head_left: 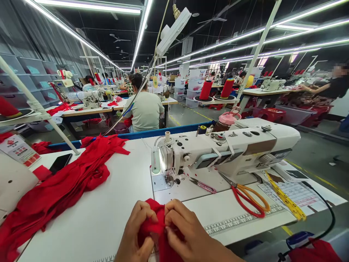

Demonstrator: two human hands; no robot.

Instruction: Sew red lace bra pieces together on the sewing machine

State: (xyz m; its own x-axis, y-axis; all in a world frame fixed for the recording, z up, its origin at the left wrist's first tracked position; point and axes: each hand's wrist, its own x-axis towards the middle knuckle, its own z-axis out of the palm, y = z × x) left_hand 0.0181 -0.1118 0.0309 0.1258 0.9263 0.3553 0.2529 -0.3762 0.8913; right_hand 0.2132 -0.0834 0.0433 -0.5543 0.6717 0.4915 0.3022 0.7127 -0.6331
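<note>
Both hands low at the near edge of the white surface [109, 203]: left hand [136, 233] and right hand [188, 233] pinch a small piece of red fabric [155, 225] between them, fingers [174, 214] pressed together on its folds. Just beyond the fingers sits the sewing machine [223, 149]; scissors [245, 196] lie to their right, a heap of red cloth [62, 185] well off to their left

Soft matt red cloth [156, 227] bunches between the left hand [135, 236] and right hand [188, 234], lying on a smooth matt white tabletop [109, 211] beside the glossy white-enamelled sewing machine [231, 149] and metal-bladed scissors [245, 196] with shiny plastic handles.
</note>
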